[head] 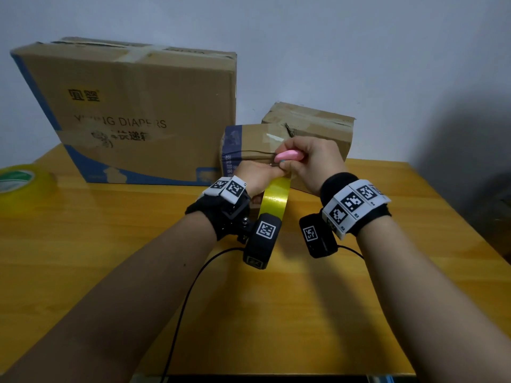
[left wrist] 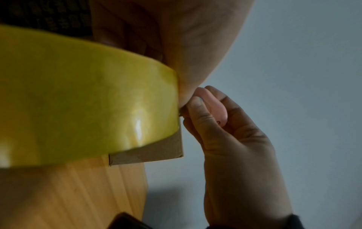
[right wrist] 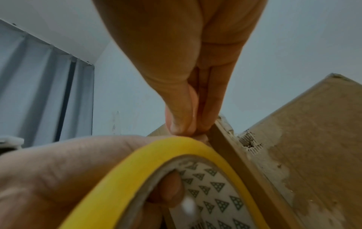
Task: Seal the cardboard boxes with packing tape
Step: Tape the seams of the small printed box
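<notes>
A small cardboard box with a blue printed end stands on the wooden table, against a second small box. My left hand grips a yellow roll of packing tape at the small box's near edge, a finger hooked inside the core. My right hand holds a small pink cutter just above the tape, at the box's top edge. In the left wrist view the tape fills the left side, and the pink cutter sits in the right hand's fingers.
A large diaper carton stands at the back left, old tape on its top. Another tape roll lies at the table's far left edge. A black cable runs from the wrists toward the near edge. A grey wall is behind.
</notes>
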